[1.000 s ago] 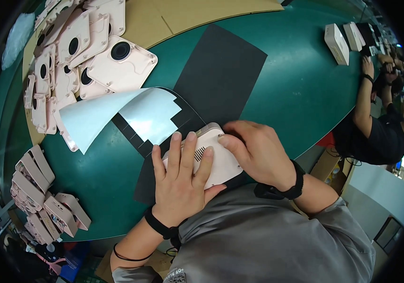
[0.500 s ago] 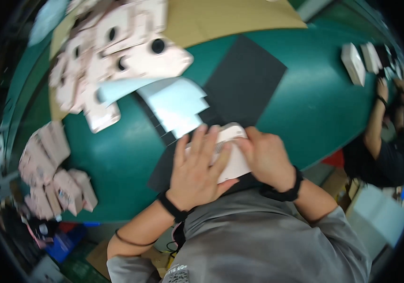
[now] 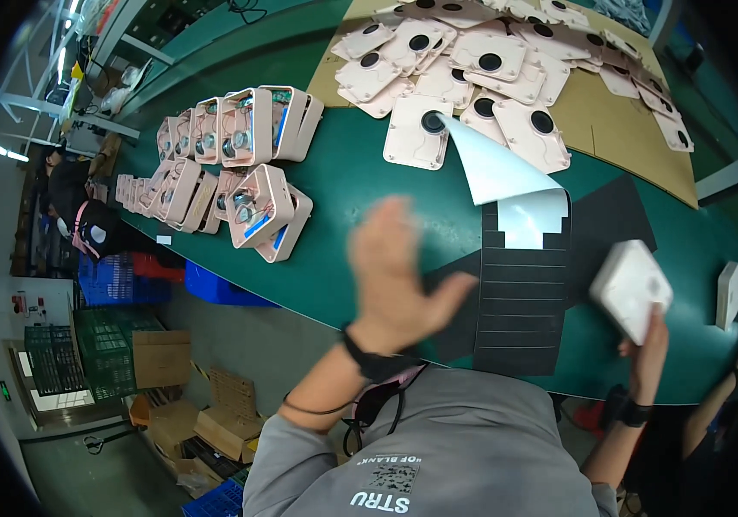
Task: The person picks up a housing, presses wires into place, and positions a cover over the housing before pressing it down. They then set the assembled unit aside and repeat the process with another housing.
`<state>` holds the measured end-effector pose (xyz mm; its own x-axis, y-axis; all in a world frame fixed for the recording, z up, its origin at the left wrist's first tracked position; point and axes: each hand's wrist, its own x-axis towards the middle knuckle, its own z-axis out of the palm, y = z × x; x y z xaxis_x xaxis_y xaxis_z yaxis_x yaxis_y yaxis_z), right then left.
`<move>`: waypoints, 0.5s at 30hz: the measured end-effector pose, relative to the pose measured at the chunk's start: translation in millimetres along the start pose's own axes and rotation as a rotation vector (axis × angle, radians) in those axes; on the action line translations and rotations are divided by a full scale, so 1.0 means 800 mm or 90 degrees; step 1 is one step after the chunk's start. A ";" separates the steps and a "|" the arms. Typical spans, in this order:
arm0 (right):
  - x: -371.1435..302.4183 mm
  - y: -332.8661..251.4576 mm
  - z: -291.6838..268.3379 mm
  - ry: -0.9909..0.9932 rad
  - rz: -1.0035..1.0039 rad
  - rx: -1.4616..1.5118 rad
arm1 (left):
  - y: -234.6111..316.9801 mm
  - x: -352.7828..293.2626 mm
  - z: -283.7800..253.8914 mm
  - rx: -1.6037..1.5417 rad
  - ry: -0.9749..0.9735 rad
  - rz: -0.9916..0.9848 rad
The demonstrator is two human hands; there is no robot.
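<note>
My right hand (image 3: pixel 650 353) grips a pale, square-cornered casing (image 3: pixel 632 289) by its lower edge, holding it tilted at the right of the table. Smeared by motion, my left hand (image 3: pixel 390 276) reaches over the green table with fingers stretched out, thumb apart and nothing in it. Between my hands lies a black slit sheet (image 3: pixel 520 302) cut into strips. Its far end carries a light-blue backing paper (image 3: pixel 507 164), which is partly peeled and curled back. More plain black sheet (image 3: pixel 615 215) lies beneath on the right.
Several pale pink open casings (image 3: pixel 248 125) with wiring and blue parts stand at the left. Flat pink panels (image 3: pixel 490 65) with black discs are heaped on brown cardboard (image 3: pixel 636 155) at the back. Another pale casing (image 3: pixel 728 295) stands at far right, near a person's arm (image 3: pixel 714 405).
My view has swung left. The casing, before between both hands over the black sheet, has moved right in my right hand alone. My left hand has let go and moved left.
</note>
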<state>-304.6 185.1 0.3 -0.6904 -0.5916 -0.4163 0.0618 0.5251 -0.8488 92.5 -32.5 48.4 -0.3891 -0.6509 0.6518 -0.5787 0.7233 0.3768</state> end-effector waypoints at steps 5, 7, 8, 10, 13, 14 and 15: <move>0.077 0.055 -0.159 0.166 0.101 0.177 | -0.137 -0.001 -0.142 0.336 -0.069 -0.105; 0.086 0.075 -0.203 0.200 0.067 0.369 | -0.192 -0.002 -0.196 0.356 -0.212 -0.139; 0.094 0.078 -0.207 0.216 0.057 0.370 | -0.215 0.002 -0.208 0.340 -0.206 -0.130; 0.109 0.072 -0.208 0.169 0.117 0.642 | -0.249 0.005 -0.222 0.389 -0.316 -0.113; 0.062 -0.003 -0.105 0.075 0.098 0.471 | -0.296 0.003 -0.218 0.103 -0.357 -0.232; 0.043 -0.028 -0.066 0.027 0.045 0.353 | -0.305 0.008 -0.209 -0.038 -0.380 -0.291; 0.034 -0.055 -0.026 -0.017 -0.014 0.241 | -0.310 0.009 -0.207 -0.049 -0.389 -0.275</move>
<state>-341.3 158.5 33.4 -0.6756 -0.6191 -0.4003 0.3122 0.2516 -0.9161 351.8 -178.3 69.1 -0.4797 -0.8766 -0.0376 -0.7272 0.3733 0.5760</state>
